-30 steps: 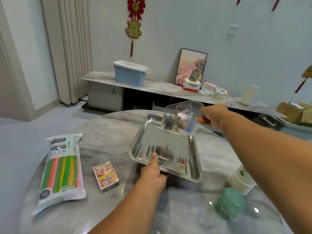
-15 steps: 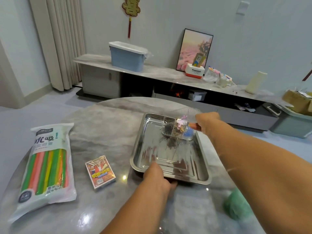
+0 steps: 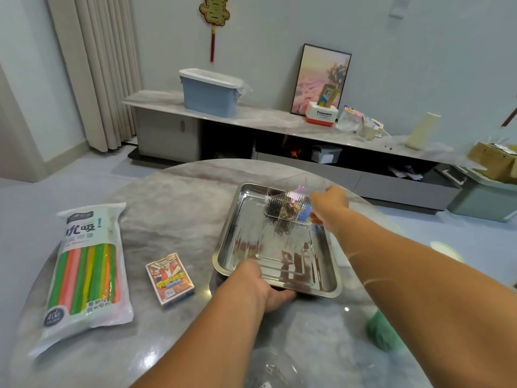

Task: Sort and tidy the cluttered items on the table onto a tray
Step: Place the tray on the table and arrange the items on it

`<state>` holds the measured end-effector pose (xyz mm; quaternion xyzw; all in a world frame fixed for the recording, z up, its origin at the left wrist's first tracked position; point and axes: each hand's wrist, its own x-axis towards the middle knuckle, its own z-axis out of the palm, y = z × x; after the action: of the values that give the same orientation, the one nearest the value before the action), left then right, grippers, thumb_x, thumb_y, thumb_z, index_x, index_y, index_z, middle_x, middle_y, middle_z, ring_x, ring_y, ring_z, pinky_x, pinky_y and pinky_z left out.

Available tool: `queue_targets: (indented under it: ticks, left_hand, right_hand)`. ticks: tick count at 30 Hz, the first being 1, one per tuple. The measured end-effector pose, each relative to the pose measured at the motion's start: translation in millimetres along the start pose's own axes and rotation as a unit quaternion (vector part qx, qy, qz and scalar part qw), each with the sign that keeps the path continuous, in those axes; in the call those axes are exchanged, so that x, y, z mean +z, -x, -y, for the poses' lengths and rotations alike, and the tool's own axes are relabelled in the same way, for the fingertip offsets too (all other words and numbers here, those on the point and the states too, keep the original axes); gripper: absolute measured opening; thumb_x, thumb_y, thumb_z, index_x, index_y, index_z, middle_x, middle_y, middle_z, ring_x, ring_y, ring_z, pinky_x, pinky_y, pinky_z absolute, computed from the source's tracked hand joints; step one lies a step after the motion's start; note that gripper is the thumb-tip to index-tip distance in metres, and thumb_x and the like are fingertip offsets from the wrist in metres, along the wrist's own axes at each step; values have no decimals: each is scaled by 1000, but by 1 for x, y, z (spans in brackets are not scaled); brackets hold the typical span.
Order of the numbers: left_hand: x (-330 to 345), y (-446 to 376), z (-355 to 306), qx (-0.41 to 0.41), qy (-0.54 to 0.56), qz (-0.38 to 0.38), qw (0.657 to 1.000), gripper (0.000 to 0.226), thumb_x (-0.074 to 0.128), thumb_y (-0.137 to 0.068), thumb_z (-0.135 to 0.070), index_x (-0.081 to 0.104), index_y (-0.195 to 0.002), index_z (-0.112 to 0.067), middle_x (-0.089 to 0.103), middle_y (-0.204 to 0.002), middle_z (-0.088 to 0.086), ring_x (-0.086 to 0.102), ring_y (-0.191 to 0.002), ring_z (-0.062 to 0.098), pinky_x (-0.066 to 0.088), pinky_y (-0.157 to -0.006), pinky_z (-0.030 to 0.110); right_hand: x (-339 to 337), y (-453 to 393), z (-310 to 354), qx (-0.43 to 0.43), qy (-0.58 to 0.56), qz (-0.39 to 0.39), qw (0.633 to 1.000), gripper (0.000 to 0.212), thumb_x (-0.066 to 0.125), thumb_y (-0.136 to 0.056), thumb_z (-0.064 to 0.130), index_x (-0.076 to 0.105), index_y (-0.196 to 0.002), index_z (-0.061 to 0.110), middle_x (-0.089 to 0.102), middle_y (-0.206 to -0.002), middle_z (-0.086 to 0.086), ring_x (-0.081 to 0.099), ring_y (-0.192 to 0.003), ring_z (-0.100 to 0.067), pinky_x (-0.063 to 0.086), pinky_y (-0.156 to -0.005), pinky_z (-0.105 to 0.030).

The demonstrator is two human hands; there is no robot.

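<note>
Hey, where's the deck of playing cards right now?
The deck of playing cards lies flat on the table, between the bag of straws and the metal tray.

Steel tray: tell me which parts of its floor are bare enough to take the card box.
Inside the shiny steel tray, the floor is bare along the left wall and across the middle, between the clear plastic divided box at the far right corner and the left hand gripping the near rim. The far right is crowded: the right hand holds the box there.
</note>
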<state>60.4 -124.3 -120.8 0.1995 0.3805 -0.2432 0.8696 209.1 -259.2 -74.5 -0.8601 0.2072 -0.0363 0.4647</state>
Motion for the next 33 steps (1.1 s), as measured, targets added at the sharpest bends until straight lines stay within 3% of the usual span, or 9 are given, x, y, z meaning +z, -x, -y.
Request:
queue_targets:
  ticks: [3, 9, 13, 17, 22, 25, 27, 30, 33]
  left_hand:
    - [1, 10, 2, -2, -16, -8, 1000, 46, 35, -103, -27, 69, -120, -1, 69, -116, 26, 63, -113, 45, 41, -106, 64]
    - [9, 33, 8, -9, -28, 21, 999, 52, 29, -102, -31, 65, -129, -5, 64, -127, 25, 58, -121, 44, 38, -110, 59]
    - [9, 52, 10, 8, -53, 0, 999, 51, 27, -102, -29, 66, -124, -5, 64, -132, 17, 57, -126, 37, 37, -112, 56]
    - [0, 60, 6, 52, -68, -47, 995, 48, 28, -103, -25, 67, -125, -6, 64, -127, 21, 58, -120, 40, 38, -111, 57]
    - [-23, 70, 6, 94, -85, -68, 990, 44, 35, -105, -19, 48, -144, -5, 42, -151, 21, 38, -140, 44, 26, -117, 63]
    - [-36, 74, 9, 116, -141, -59, 981, 44, 30, -105, -16, 53, -139, -2, 50, -147, 19, 45, -138, 36, 29, -119, 50]
    - [-43, 77, 12, 114, -173, -52, 977, 44, 28, -106, -17, 50, -141, 0, 49, -147, 20, 47, -136, 31, 33, -117, 40]
    - [-50, 76, 14, 113, -232, -55, 965, 54, 35, -108, -23, 26, -150, 9, 31, -157, 26, 35, -145, 37, 30, -121, 42]
    - [-54, 78, 18, 118, -248, -48, 960, 66, 42, -107, -29, 13, -156, 5, 14, -163, 26, 19, -152, 36, 23, -123, 44]
  right_hand:
    - [-6, 24, -14, -105, 101, -3, 989, 38, 56, -99, 15, 52, -136, 8, 61, -119, -10, 63, -96, -27, 57, -87, -44]
    - [-15, 63, -46, -122, 176, 48, 976, 20, 53, -97, 7, 71, -87, 7, 68, -87, -9, 65, -76, -25, 55, -66, -35]
    - [-25, 87, -63, -137, 176, 82, 971, 17, 57, -95, 6, 74, -92, 8, 65, -81, 0, 65, -71, -17, 59, -66, -35]
    - [-34, 112, -74, -164, 170, 116, 965, 16, 59, -96, 10, 74, -100, 13, 66, -95, 1, 65, -87, -18, 52, -73, -28]
    - [-32, 162, -91, -200, 118, 163, 959, 10, 63, -98, 24, 71, -93, 25, 67, -85, 9, 64, -78, -7, 49, -63, -21]
    - [-29, 198, -103, -243, 101, 211, 941, 20, 63, -99, 36, 68, -81, 30, 64, -71, 16, 57, -65, 7, 40, -57, -14]
    - [-28, 218, -112, -251, 93, 247, 931, 30, 60, -99, 41, 64, -72, 29, 62, -65, 15, 52, -57, 6, 42, -58, -21]
    - [-33, 241, -114, -258, 113, 317, 906, 26, 54, -98, 45, 73, -105, 28, 69, -97, 12, 60, -87, 1, 49, -76, -24]
    - [-43, 253, -109, -248, 159, 396, 870, 52, 60, -88, 61, 56, -136, 40, 49, -132, 13, 51, -116, -7, 39, -86, -15]
